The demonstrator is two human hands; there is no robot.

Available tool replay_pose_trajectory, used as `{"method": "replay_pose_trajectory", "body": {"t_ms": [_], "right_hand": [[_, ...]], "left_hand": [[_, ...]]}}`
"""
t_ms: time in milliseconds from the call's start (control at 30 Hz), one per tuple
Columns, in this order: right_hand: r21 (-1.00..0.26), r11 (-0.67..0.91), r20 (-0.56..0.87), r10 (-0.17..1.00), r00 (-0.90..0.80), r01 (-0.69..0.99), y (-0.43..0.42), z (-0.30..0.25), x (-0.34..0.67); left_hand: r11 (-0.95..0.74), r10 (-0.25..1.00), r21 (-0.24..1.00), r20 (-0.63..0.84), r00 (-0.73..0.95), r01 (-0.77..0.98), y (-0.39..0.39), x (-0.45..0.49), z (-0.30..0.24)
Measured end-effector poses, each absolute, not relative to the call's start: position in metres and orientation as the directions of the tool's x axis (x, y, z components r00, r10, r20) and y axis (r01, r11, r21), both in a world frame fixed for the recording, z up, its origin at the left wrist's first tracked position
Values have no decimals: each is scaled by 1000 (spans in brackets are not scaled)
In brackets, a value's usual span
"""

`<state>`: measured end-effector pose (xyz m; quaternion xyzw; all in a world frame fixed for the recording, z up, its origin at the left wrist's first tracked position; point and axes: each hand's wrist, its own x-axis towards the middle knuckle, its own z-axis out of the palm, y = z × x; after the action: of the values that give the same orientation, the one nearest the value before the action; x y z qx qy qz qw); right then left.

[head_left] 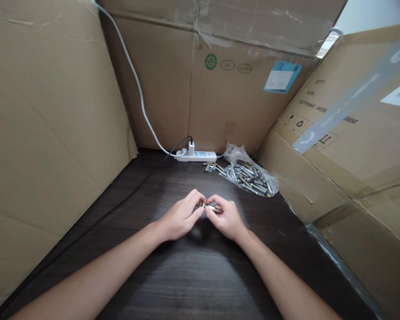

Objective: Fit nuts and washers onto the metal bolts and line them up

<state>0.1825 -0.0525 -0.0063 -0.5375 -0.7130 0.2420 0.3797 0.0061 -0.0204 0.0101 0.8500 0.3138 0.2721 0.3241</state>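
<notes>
Above the dark table my two hands meet at a small, shiny metal bolt [214, 208]. My right hand [228, 218] is closed around its shaft, with thumb and index finger near the left end. The fingertips of my left hand [182, 216] pinch that same end, where a small nut-like piece seems to sit; the fingers partly hide it. Beyond my right hand lies a clear plastic bag [272, 183] full of similar metal bolts [250, 175]. Several loose bolts and washers [211, 167] are on the table just left of the bag.
A white power strip [200, 156] with a plugged-in charger [191, 147] lies at the back. Its white cable [138, 84] rises to the upper left, and a black cable [130, 194] crosses the table's left side. Tall cardboard walls [160, 89] enclose the left, back and right.
</notes>
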Motion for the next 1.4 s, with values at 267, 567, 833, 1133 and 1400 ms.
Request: {"method": "replay_pose_trajectory", "body": {"t_ms": [267, 567, 833, 1133, 1400], "right_hand": [[-759, 312, 291, 948, -131, 572, -53, -6, 182], [-712, 363, 327, 929, -174, 601, -56, -4, 179], [-757, 302, 293, 949, -112, 580, -53, -4, 182], [-739, 333, 297, 941, -161, 586, -54, -6, 183], [-694, 275, 269, 956, -114, 666, -50, -3, 189]], "left_hand": [[-600, 711, 714, 269, 649, 361, -20, 7, 8], [-575, 714, 728, 224, 663, 374, -14, 8, 1], [-599, 747, 720, 342, 570, 352, -20, 6, 8], [-582, 731, 723, 265, 629, 372, -17, 9, 6], [-601, 750, 673, 290, 595, 430, -16, 7, 6]]}}
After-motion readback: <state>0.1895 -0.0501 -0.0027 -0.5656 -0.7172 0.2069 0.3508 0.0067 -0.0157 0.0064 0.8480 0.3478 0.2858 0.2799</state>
